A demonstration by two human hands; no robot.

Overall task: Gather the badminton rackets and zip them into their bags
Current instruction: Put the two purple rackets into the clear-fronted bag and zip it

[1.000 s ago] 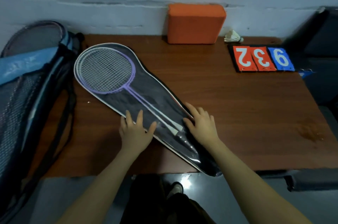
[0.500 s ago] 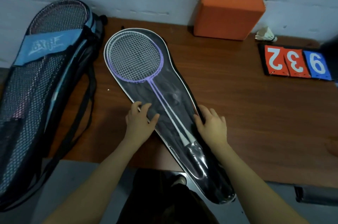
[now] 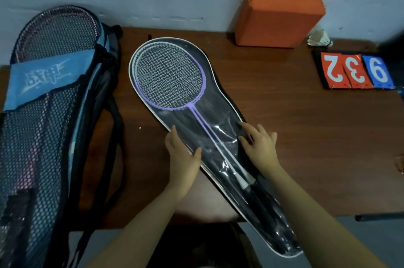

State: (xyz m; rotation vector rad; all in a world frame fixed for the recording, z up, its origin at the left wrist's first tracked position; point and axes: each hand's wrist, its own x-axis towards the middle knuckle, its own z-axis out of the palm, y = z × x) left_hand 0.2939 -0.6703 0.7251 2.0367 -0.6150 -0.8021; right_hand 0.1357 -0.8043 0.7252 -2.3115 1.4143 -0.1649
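A purple and white racket pair (image 3: 172,79) lies inside a clear-fronted bag (image 3: 220,136) with white edging, set diagonally on the brown table (image 3: 295,136). The bag's handle end hangs over the near edge. My left hand (image 3: 182,158) rests with straight fingers on the bag's left edge. My right hand (image 3: 260,147) lies flat on its right edge. A second bag of black mesh with a blue band (image 3: 43,114) holds dark rackets at the left.
An orange block (image 3: 277,20) stands against the wall at the back. A white shuttlecock (image 3: 320,39) lies beside it. A flip scoreboard (image 3: 356,71) reading 2, 3, 9 sits at the right. The mesh bag's black strap (image 3: 113,136) trails on the table.
The view has swung left and closer, bringing the mesh bag into full view. Both hands have slid slightly up the clear bag's edges and stay flat on it.
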